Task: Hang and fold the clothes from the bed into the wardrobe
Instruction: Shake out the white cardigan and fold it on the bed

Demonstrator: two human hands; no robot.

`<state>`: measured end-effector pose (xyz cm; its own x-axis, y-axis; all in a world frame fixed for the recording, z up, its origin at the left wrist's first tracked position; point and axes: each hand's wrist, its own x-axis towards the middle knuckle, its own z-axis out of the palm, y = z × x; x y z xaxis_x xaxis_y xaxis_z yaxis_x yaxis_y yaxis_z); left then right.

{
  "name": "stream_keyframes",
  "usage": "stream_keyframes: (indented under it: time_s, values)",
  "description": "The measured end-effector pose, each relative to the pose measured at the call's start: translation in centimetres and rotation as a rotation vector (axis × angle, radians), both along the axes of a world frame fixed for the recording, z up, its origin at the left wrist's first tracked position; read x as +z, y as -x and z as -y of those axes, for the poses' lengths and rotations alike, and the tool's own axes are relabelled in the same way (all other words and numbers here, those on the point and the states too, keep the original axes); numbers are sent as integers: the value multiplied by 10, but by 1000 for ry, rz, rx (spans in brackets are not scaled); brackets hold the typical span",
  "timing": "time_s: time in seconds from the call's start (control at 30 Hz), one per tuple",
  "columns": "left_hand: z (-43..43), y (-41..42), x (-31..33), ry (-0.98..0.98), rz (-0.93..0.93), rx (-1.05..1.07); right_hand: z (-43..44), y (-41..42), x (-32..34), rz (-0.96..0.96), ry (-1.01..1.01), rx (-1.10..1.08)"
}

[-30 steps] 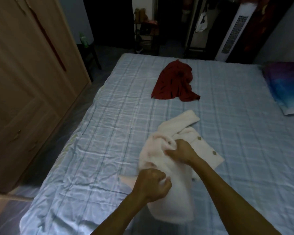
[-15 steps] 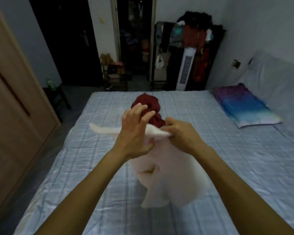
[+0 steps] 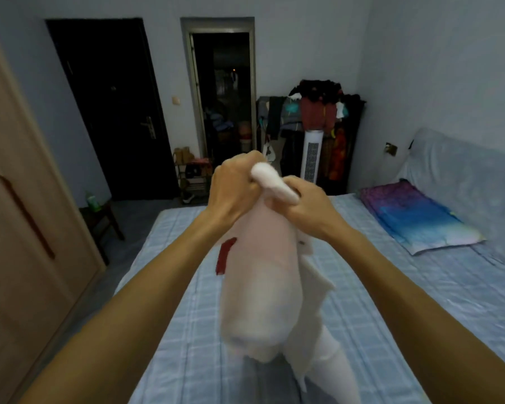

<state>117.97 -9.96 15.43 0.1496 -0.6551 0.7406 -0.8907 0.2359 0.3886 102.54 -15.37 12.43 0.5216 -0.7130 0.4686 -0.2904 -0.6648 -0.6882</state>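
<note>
Both hands have come up and drawn together since half a second ago, when the left one lay spread against the cloth's stretched top edge.

Head view: the left hand (image 3: 233,182) is now fisted round the rolled top of the fluffy white buttoned garment (image 3: 260,301), and the right hand (image 3: 306,205) pinches the same roll just beside it, so each grip is closed on cloth and the two nearly touch in the middle of the frame. The garment hangs straight down from them. Its long axis is near upright and its loose ends trail to the lower right of the frame, over the blue checked bed (image 3: 391,301). Whether the hem touches the sheet I cannot tell. A sliver of the dark red garment (image 3: 225,255) shows behind its left edge.

The pale wooden wardrobe (image 3: 27,228) fills the left edge of the frame, its door closed, and the left hand is the nearer to it. With all the cloth below one narrow, bunched hold, I judge the hands must part along the top edge before any fold or hanging can go cleanly.
</note>
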Motion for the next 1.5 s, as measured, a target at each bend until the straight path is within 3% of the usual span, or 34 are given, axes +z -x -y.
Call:
stream_keyframes:
  time_s: [0.13, 0.2, 0.27, 0.4, 0.6, 0.8, 0.93, 1.1, 1.23, 1.33, 1.4, 1.5]
  values:
    - [1, -12, 8, 75, -122, 43, 7, 12, -22, -167, -339, 187]
    - [1, -17, 9, 86, -137, 79, 12, 15, -41, -75, -639, 281]
    - [-2, -18, 9, 92, -150, 107, 13, 15, -59, -90, -739, 278]
    - [-8, -19, 7, 115, -164, 165, -6, 9, -110, -329, -612, 377]
    - [-11, -12, 5, 150, -155, 191, -29, -25, -164, -74, -698, 384]
    - [-20, -21, -2, 157, -213, 265, -43, -50, -189, -5, -561, 226]
    - [-26, -37, -10, 152, -236, 299, -44, -44, -192, 69, -584, 52]
    - [-43, -73, -24, 2, -299, 466, -27, -20, -151, 172, -436, -87]
    - [-55, -93, -42, -337, -325, 546, -16, -5, -92, 251, -320, -108]
    - [-56, -85, -51, -492, -334, 362, -10, -4, -52, 209, -173, -103]
    - [-53, -72, -47, -595, -235, 163, -11, -8, -29, 146, -68, -89]
    - [-45, -37, -29, -549, -233, -165, -15, -15, -5, 46, 73, -79]
